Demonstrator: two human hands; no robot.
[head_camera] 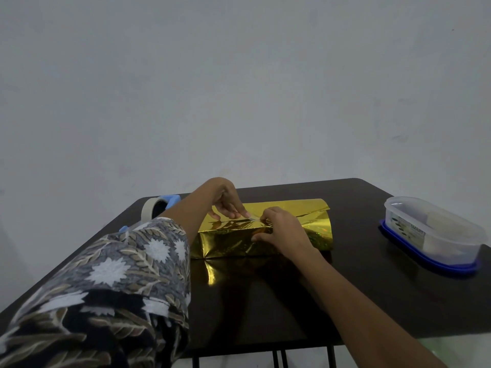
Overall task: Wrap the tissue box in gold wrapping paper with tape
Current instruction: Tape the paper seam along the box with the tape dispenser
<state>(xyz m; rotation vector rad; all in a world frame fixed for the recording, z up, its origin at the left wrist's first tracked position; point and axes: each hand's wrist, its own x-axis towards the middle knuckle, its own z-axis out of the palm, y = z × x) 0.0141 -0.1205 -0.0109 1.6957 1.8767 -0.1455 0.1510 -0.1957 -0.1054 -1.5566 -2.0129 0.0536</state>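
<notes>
The tissue box lies on the dark table (pixel 265 293), hidden inside shiny gold wrapping paper (pixel 228 241) that is folded over its top and open at the right end. Both hands meet at the paper seam on top. My left hand (pixel 225 200) reaches from the left and pinches a small clear piece of tape (pixel 253 218) at the seam. My right hand (pixel 281 229) holds the tape's other end with its fingertips while its thumb presses the front of the wrapped box. A roll of tape in a blue dispenser (pixel 156 208) stands at the table's back left, partly behind my left arm.
A clear plastic container with a blue lid under it (pixel 430 235) sits at the right edge of the table. A patterned sleeve (pixel 111 274) covers my left arm over the table's left side. A grey wall rises behind the table.
</notes>
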